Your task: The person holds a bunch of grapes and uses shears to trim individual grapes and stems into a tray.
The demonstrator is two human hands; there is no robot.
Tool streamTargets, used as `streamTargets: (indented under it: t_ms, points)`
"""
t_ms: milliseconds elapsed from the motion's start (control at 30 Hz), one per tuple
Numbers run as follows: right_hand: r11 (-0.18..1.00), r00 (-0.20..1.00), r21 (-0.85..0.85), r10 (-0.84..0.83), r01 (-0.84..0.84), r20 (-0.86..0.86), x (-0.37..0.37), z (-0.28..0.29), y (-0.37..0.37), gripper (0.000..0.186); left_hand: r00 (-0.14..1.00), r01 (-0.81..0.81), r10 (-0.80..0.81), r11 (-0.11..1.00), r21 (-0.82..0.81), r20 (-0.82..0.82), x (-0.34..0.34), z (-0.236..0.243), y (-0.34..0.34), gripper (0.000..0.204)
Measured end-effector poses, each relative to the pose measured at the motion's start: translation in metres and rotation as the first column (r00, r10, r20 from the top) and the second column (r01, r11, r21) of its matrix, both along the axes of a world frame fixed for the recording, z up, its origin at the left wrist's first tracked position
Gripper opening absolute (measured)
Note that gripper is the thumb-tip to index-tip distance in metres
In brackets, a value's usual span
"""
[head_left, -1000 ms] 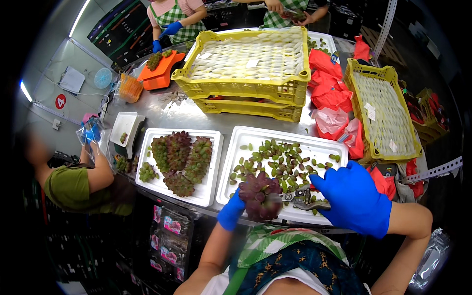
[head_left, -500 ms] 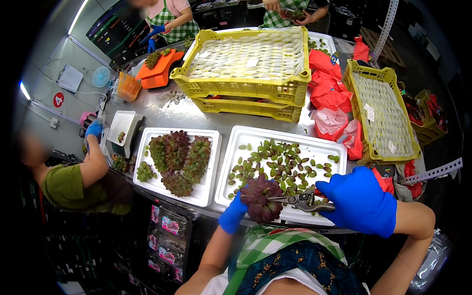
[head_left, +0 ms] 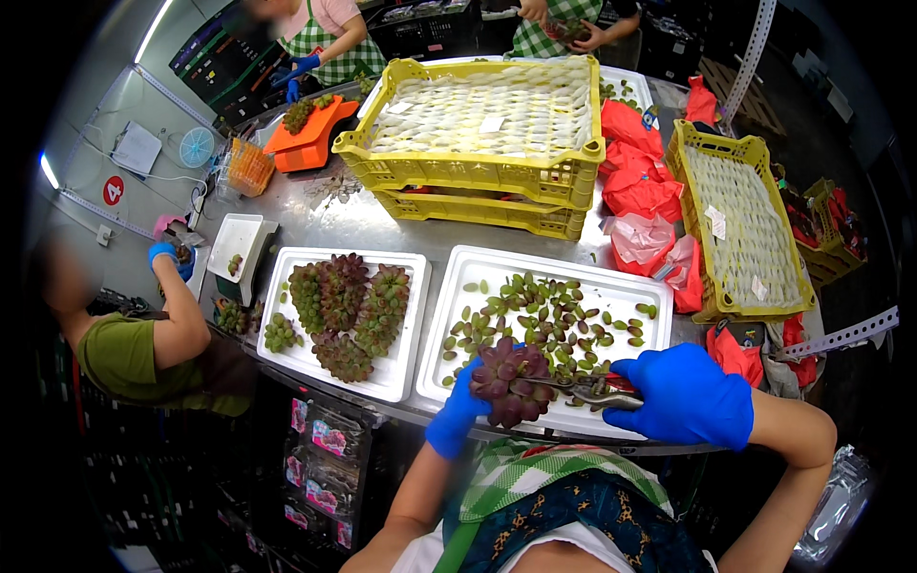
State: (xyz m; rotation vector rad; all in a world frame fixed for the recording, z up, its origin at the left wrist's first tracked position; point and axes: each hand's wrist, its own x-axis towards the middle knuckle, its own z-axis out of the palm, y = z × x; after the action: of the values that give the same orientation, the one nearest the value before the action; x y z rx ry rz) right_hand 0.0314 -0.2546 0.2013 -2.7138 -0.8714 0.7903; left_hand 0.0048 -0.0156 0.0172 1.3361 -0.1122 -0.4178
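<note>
"While the head view is looking down at both gloved hands, what is changing?"

"The right hand (head_left: pixel 690 396) is wrapping its grip around a pair of metal clippers (head_left: pixel 585 390). Their slim blades are pointing further into a dark purple grape bunch (head_left: pixel 511 384) than a second ago. Whether the blades are parting or closing, I cannot tell."

"And the left hand (head_left: pixel 460 413)?"

"It is keeping its grip around the bunch from the left and behind, holding it over the near edge of the right-hand white tray (head_left: pixel 621 291). Loose grapes (head_left: pixel 546 323) are lying scattered in that tray."

"What is that change meaning for the work?"

"My judgement: the blades are working at the fruit now, rather than waiting beside it. Whether a stem or a grape is being cut is too small to see."

"Anything else shifting?"

"At the left, a co-worker in a green shirt (head_left: pixel 124 349) is no longer handling a clear bag up high. More bunches (head_left: pixel 344 296) are resting in the left-hand white tray (head_left: pixel 406 368) on the steel tabletop (head_left: pixel 296 224)."
</note>
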Motion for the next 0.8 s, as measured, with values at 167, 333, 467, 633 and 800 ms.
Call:
streamTargets:
  t_ms: [167,333,467,633,800]
  points:
    - [0.999,0.998,0.018,0.041,-0.041,0.042,0.004,-0.008,0.001,0.038,0.997,-0.069,0.067,0.996,0.055,0.035,-0.006,-0.024,0.005,0.041]
    - [0.997,0.996,-0.025,0.068,-0.066,0.051,0.01,-0.013,0.002,0.035,0.996,-0.091,0.094,0.983,0.159,-0.011,-0.02,-0.047,0.02,0.055]
    - [0.996,0.997,-0.061,0.071,-0.068,0.044,0.011,-0.018,0.001,0.033,0.989,-0.139,0.144,0.983,0.118,-0.04,-0.027,-0.064,0.019,0.058]
    - [0.995,0.997,-0.084,0.057,-0.052,0.049,0.01,-0.022,-0.002,0.032,0.977,-0.045,0.035,0.998,-0.043,-0.21,-0.027,-0.087,0.013,0.06]
    - [0.984,0.974,0.051,-0.177,0.171,0.139,0.013,-0.024,-0.019,0.034,0.939,-0.19,0.003,0.838,-0.512,-0.344,-0.033,-0.062,0.001,0.053]
